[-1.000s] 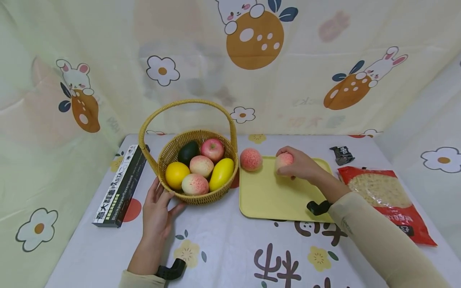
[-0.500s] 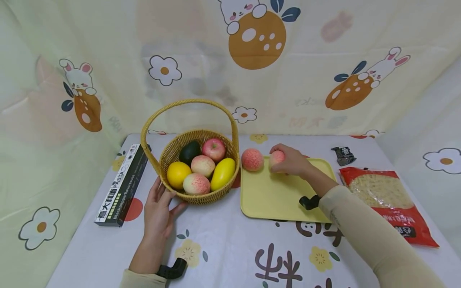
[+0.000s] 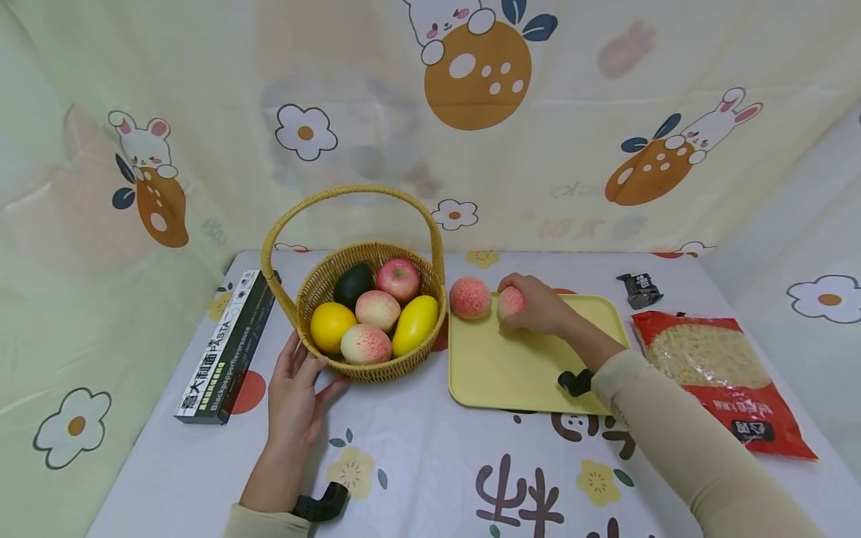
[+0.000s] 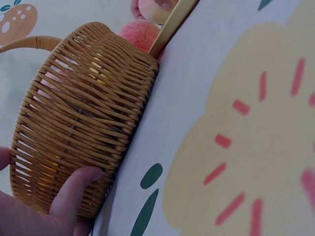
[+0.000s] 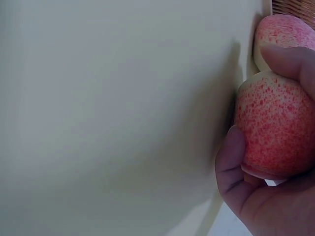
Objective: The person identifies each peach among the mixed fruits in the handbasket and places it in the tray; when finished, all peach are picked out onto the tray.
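Observation:
My right hand (image 3: 539, 306) holds a pink-speckled peach (image 3: 510, 300) over the back left of a yellow tray (image 3: 525, 373). In the right wrist view, thumb and fingers wrap this peach (image 5: 275, 128), close beside a second peach (image 5: 285, 30). That second peach (image 3: 470, 297) sits at the tray's back left corner, near the wicker basket (image 3: 377, 373). My left hand (image 3: 292, 400) rests against the basket's lower left side, its thumb (image 4: 74, 191) laid on the weave. In the basket lie two pale peaches, an apple (image 3: 397, 279), an orange (image 3: 332, 327), a mango (image 3: 415, 326) and an avocado (image 3: 353, 284).
A black and white pasta box (image 3: 225, 351) lies left of the basket. To the tray's right is a red bag of noodles (image 3: 723, 381), with a small black packet (image 3: 639, 290) behind it. The basket's tall handle (image 3: 353, 190) arches up. A patterned curtain (image 3: 377, 90) hangs behind the table.
My right hand has moved left across the tray with the peach, closer to the second peach. My left hand stays at the basket.

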The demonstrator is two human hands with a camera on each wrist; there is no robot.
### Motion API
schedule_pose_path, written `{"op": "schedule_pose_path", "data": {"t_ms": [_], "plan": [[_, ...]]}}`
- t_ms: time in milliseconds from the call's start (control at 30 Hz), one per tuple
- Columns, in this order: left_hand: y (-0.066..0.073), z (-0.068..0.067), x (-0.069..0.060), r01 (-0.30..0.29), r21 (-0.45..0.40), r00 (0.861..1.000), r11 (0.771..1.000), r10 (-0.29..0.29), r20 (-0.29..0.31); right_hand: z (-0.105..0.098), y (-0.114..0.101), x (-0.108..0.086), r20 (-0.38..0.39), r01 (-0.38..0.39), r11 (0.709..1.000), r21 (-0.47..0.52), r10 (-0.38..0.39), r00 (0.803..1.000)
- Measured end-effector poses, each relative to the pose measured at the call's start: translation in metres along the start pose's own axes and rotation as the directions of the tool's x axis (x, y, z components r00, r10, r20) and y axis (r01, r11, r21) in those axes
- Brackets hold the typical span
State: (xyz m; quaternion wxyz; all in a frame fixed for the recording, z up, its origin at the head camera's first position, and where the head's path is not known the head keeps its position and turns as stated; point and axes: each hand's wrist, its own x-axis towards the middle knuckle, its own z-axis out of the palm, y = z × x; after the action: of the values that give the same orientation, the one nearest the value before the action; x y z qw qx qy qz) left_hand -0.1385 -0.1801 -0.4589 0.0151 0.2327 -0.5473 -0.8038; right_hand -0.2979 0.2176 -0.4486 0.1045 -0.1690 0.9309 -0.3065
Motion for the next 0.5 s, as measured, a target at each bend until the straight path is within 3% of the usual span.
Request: {"op": "schedule_pose_path", "data": {"t_ms": [367,500], "plan": [[0.0010,-0.0005,-0.0018,0.006,0.005,1.000,1.000,-0.006,-0.003,0.0008,0.0010,-0.0038,-0.006,0.038,0.999,0.029,-0.038,0.999],[0.0000,0.0003,-0.0013,0.009,0.007,1.000,1.000,-0.009,0.002,-0.0013,0.0015,-0.0055,0.007,0.020,1.000,0.018,-0.020,1.000]]}}
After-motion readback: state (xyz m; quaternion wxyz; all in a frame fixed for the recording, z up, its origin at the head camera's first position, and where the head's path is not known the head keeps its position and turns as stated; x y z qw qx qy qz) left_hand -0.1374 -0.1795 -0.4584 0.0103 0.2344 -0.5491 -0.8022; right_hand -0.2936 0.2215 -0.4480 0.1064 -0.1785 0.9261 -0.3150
